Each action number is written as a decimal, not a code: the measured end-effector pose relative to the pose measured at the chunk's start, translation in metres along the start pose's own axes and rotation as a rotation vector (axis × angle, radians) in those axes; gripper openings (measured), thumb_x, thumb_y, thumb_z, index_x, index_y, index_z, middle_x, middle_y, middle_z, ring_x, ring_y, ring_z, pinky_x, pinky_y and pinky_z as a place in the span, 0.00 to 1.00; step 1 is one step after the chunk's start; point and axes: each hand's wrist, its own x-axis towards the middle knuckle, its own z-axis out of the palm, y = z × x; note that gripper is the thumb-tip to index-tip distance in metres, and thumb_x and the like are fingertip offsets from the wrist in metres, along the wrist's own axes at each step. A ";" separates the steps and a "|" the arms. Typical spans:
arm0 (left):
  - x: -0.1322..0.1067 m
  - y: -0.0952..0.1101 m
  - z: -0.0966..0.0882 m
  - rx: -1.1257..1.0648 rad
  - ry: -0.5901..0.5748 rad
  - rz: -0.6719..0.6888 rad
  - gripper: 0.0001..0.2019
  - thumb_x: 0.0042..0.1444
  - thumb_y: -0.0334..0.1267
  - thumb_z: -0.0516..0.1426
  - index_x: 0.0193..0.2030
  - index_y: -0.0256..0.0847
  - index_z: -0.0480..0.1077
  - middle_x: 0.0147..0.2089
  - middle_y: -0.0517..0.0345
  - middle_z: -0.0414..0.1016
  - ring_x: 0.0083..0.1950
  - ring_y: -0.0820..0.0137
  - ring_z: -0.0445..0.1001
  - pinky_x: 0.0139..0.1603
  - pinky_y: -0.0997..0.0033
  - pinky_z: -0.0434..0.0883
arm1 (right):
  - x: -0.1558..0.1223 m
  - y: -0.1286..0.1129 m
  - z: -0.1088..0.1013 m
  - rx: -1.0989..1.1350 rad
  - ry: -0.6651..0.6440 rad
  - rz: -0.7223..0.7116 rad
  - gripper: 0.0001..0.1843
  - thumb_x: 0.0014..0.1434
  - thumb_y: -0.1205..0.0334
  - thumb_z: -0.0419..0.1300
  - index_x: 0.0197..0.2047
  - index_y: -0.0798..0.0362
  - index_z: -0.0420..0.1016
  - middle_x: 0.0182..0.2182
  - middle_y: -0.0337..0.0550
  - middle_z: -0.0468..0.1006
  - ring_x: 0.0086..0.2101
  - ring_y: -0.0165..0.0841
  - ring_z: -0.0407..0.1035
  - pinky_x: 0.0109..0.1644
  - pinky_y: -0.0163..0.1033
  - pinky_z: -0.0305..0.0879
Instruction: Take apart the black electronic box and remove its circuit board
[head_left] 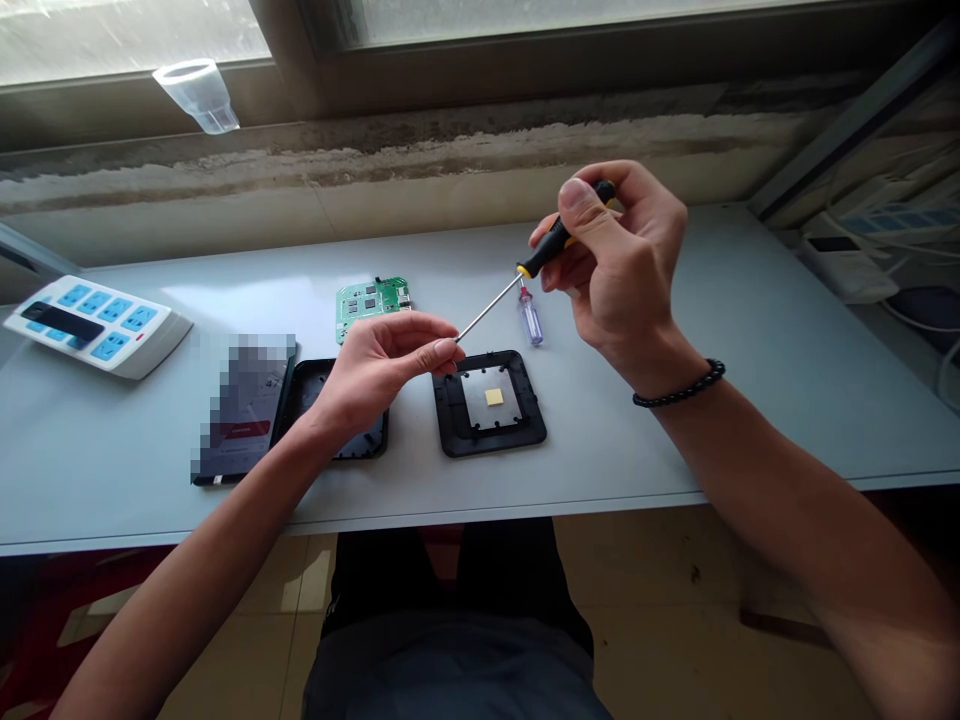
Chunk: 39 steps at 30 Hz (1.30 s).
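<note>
My right hand (622, 245) is closed round the black and yellow handle of a screwdriver (556, 240), held tilted above the table. The thumb and fingers of my left hand (390, 362) pinch the tip end of its shaft; whether a screw is there too I cannot make out. Below the tip lies a square black plastic cover (450, 425) with a metal plate (484, 385) and a yellow pad (493, 397). Partly behind my left hand are a second black casing half (380, 440) and a green circuit board (364, 300).
A small screwdriver with a clear handle (532, 322) lies right of the circuit board. A phone or tablet with a blurred screen (244, 410) is at the left, near a white power strip (139, 350) with blue sockets. A clear plastic cup (201, 95) rests on the window ledge.
</note>
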 end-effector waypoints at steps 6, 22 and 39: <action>-0.001 0.003 0.002 0.026 0.008 -0.029 0.13 0.52 0.44 0.72 0.40 0.39 0.81 0.35 0.55 0.85 0.36 0.67 0.84 0.43 0.68 0.81 | -0.001 -0.001 0.000 0.004 -0.026 0.008 0.12 0.60 0.51 0.67 0.35 0.46 0.69 0.26 0.36 0.78 0.17 0.27 0.61 0.19 0.40 0.54; -0.013 0.005 0.022 0.157 -0.123 0.123 0.05 0.53 0.30 0.68 0.37 0.39 0.81 0.34 0.60 0.85 0.36 0.71 0.85 0.40 0.77 0.82 | -0.003 -0.021 -0.010 -0.006 -0.372 -0.016 0.15 0.60 0.51 0.69 0.41 0.51 0.73 0.28 0.38 0.79 0.20 0.27 0.69 0.20 0.37 0.61; -0.020 -0.021 0.038 0.704 -0.243 0.507 0.04 0.60 0.27 0.66 0.40 0.39 0.79 0.38 0.59 0.84 0.38 0.71 0.80 0.42 0.72 0.76 | -0.020 -0.040 -0.008 -0.213 -0.737 -0.326 0.10 0.63 0.63 0.67 0.45 0.58 0.74 0.31 0.37 0.74 0.30 0.21 0.68 0.29 0.29 0.66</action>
